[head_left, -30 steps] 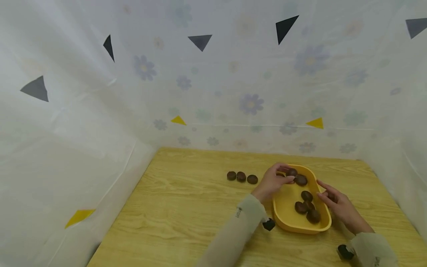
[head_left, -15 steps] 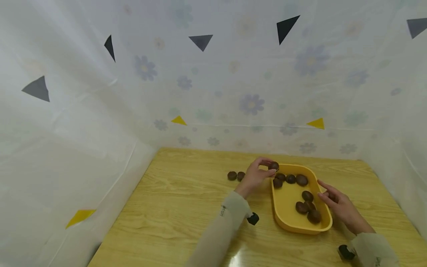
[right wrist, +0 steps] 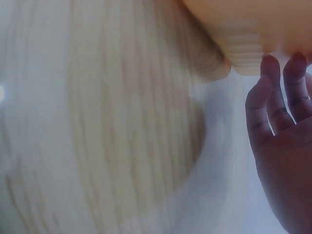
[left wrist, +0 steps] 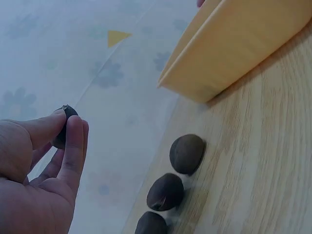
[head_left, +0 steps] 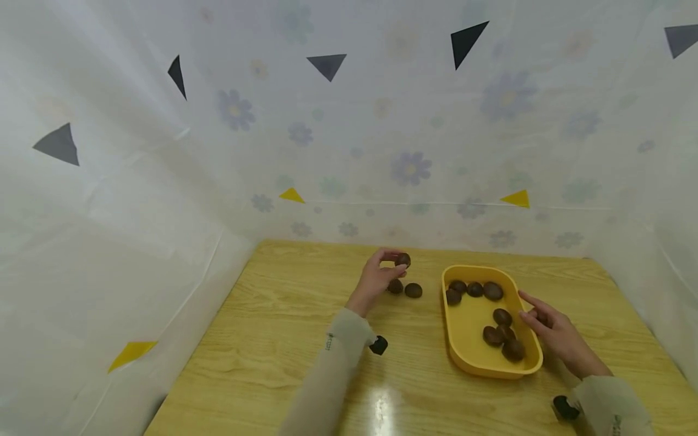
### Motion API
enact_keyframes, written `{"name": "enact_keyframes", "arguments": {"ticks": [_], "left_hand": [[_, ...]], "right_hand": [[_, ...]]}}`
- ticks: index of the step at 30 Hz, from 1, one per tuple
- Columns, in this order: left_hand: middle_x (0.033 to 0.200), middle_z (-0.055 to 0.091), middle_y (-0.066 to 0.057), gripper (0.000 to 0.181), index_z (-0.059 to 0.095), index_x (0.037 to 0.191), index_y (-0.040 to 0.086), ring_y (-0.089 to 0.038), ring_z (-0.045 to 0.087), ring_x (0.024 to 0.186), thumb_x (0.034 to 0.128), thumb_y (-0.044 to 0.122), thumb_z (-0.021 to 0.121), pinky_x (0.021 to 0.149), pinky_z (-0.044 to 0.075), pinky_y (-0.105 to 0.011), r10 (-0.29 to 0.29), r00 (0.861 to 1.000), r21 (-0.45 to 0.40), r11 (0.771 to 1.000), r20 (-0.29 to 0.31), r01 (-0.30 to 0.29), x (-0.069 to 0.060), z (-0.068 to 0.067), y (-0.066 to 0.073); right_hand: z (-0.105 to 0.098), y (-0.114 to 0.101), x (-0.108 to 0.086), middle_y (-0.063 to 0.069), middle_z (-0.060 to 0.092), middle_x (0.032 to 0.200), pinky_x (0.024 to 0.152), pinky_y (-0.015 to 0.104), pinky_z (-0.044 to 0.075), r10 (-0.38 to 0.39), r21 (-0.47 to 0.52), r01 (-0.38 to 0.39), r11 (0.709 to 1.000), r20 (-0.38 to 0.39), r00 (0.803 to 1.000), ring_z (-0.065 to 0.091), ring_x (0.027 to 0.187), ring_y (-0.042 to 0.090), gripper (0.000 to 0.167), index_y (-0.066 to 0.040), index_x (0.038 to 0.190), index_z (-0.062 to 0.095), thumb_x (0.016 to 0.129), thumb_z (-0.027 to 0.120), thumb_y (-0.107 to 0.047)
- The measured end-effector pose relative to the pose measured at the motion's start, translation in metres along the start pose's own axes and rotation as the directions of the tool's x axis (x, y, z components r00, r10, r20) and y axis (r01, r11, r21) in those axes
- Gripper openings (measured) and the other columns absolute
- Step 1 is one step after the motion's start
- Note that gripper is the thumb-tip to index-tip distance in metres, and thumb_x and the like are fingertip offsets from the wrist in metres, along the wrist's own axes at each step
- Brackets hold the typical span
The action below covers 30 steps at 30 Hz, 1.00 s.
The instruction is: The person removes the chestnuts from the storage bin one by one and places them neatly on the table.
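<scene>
Eight brown balls (head_left: 502, 317) sit in the yellow tray (head_left: 471, 339) in the head view: four near its far end, four closer together towards its right side. Left of the tray, the left hand (head_left: 376, 280) holds another ball (head_left: 403, 260) above the table (head_left: 272, 315), pinched between thumb and fingers. Just below that hand, two balls on the table (head_left: 413, 290) show side by side, well apart from the tray. The right hand (head_left: 561, 339) rests at the tray's right rim, index finger reaching forward along it, thumb near the edge, its fingers loosely bent. Both arms wear pale sleeves (head_left: 322, 381), a small black object (head_left: 378, 345) at each cuff. Beyond the table hangs a white sheet (head_left: 349, 121) with faint flowers and coloured triangles (head_left: 515, 198).

The left wrist view shows the pinch closely: thumb on one side of the ball, fingertips on the other, the palm uncovered. Three balls stand in a slanting row on the wood, nearly touching, and the tray's outer wall rises past them.

The right wrist view is blurred over the table. At its right edge, gently bent fingers (right wrist: 280, 112) touch the tray's outer wall.
</scene>
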<state>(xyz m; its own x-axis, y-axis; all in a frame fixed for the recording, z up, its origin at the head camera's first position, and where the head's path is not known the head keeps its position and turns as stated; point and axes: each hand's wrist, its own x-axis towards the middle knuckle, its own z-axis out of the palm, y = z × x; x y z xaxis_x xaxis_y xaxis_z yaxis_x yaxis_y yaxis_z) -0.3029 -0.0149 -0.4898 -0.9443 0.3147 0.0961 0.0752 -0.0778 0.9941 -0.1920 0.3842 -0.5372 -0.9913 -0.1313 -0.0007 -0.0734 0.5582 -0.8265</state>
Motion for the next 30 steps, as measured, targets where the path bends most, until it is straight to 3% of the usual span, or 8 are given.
{"name": "enact_keyframes", "arguments": {"ticks": [3,10,14,24,30], "left_hand": [[0.130,0.058,-0.014,0.036,0.060,0.136,0.011,-0.040,0.069,0.112,0.1007,0.011,0.069,0.108,0.050,-0.058,-0.008,0.999,-0.011,1.000,-0.041,0.008,-0.001,-0.015,-0.001],[0.131,0.056,-0.018,0.039,0.059,0.137,0.008,-0.020,0.071,0.098,0.0996,0.010,0.070,0.109,0.048,-0.060,-0.027,0.992,-0.003,1.000,-0.123,0.027,-0.006,-0.045,-0.005],[0.131,0.055,-0.019,0.038,0.058,0.137,0.007,-0.026,0.071,0.104,0.1003,0.009,0.069,0.110,0.047,-0.061,-0.030,0.989,0.009,0.999,-0.145,0.032,-0.010,-0.058,-0.007],[0.130,0.054,-0.023,0.036,0.057,0.136,0.003,-0.028,0.071,0.101,0.1008,0.004,0.066,0.108,0.049,-0.060,-0.030,0.985,0.035,0.999,-0.168,0.037,-0.019,-0.072,-0.013],[0.133,0.052,-0.024,0.037,0.055,0.137,0.001,-0.047,0.062,0.118,0.1011,0.001,0.065,0.108,0.049,-0.059,-0.064,0.982,0.039,0.997,-0.180,0.072,-0.018,-0.075,-0.018]], "right_hand": [[0.000,0.000,-0.001,0.005,0.058,0.102,0.064,0.030,0.041,-0.007,0.003,0.007,1.000,-0.008,1.000,0.050,0.078,0.015,0.066,-0.004,0.165,0.021,0.112,0.047,-0.035],[0.002,0.004,-0.002,0.003,0.059,0.100,0.064,0.029,0.041,-0.029,0.004,0.029,1.000,-0.014,0.999,0.052,0.079,0.014,0.065,-0.003,0.164,0.022,0.112,0.047,-0.032],[0.001,0.005,0.001,0.004,0.059,0.102,0.066,0.028,0.043,-0.001,0.005,0.001,1.000,-0.006,1.000,0.053,0.081,0.014,0.067,-0.004,0.165,0.021,0.112,0.047,-0.037],[0.003,0.004,0.003,0.006,0.058,0.102,0.065,0.030,0.044,-0.012,0.047,0.012,0.999,0.004,1.000,0.052,0.079,0.015,0.066,-0.004,0.165,0.020,0.113,0.046,-0.034],[0.003,0.004,0.002,0.005,0.058,0.101,0.063,0.031,0.043,-0.015,0.049,0.015,0.999,0.001,1.000,0.052,0.078,0.015,0.065,-0.002,0.165,0.021,0.113,0.046,-0.032]]}}
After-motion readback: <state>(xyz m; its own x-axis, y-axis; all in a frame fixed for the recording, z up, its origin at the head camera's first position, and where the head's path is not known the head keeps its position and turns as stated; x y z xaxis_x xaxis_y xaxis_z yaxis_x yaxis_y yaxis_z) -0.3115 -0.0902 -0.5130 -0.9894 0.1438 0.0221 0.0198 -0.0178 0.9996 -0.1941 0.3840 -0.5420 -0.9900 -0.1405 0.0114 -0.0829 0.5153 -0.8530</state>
